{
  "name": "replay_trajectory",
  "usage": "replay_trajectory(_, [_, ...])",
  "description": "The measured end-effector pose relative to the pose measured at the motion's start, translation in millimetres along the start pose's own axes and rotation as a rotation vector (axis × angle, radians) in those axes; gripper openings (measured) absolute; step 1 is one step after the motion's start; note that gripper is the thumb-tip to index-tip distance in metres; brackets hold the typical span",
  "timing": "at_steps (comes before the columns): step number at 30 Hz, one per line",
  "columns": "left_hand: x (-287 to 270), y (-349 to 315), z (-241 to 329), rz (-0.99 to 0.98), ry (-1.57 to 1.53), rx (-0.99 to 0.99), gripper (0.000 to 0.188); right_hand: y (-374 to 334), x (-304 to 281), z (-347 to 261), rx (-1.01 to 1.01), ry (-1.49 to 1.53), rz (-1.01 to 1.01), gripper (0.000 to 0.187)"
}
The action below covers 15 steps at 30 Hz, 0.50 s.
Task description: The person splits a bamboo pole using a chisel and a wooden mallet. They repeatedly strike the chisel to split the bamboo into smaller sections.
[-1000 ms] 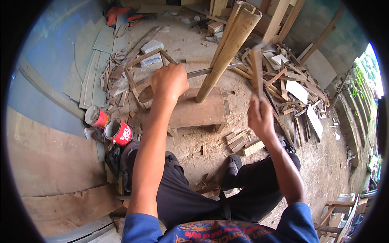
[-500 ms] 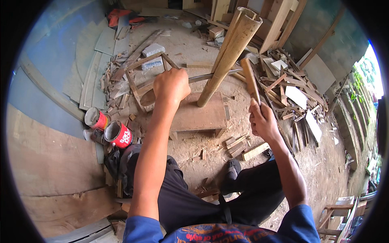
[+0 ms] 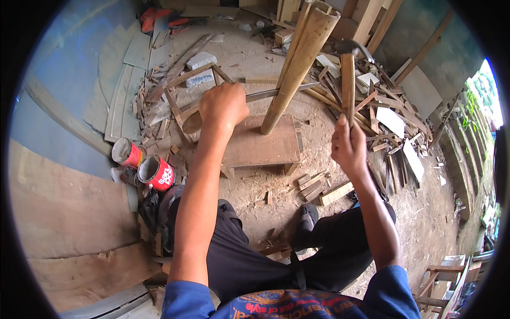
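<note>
My left hand (image 3: 224, 105) is closed in a fist round the brown wooden handle of a machete (image 3: 261, 95). Its long blade crosses a tall bamboo pole (image 3: 297, 69), sitting in the pole's lengthwise split, with the tip showing past the right side. The pole stands tilted, its lower end on a low wooden bench (image 3: 260, 146). To the right of the pole, my right hand (image 3: 349, 146) grips a claw hammer (image 3: 347, 80) by its wooden handle. The hammer's dark head is up, above and apart from the blade tip.
A wooden frame (image 3: 172, 109) lies left of the bench. Two red paint cans (image 3: 158, 173) stand at the left by the wall. Scrap wood (image 3: 380, 114) is heaped at the right; several offcuts (image 3: 334, 194) lie near my foot. Boards (image 3: 366, 24) lean at the back.
My right hand has shifted right, and the hammer has swung upright with its head now in sight. The left fist still holds the machete in the bamboo, nearly unmoved.
</note>
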<state>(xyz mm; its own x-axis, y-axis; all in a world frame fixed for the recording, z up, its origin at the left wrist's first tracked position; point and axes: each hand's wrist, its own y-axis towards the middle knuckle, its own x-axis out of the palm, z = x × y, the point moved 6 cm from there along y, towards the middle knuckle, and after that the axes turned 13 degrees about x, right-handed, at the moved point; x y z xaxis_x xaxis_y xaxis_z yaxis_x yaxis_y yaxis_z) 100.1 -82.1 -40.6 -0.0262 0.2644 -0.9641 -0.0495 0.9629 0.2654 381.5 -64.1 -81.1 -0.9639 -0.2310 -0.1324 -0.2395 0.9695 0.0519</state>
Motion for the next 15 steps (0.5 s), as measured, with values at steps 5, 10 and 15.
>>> replay_trajectory(5, [-1.2,1.2,-4.8,-0.029,-0.006,-0.024,0.012,2.4,-1.4,19.8,0.407,-0.161,-0.096,0.042])
replay_trajectory(10, [-1.0,-3.2,-8.5,-0.023,-0.010,-0.027,0.014,6.2,1.5,-7.1,0.009,0.022,-0.045,0.038])
replay_trajectory(15, [0.4,-1.9,-14.1,-0.059,-0.038,-0.052,0.015,4.9,-0.6,41.0,0.433,-0.205,-0.125,0.042])
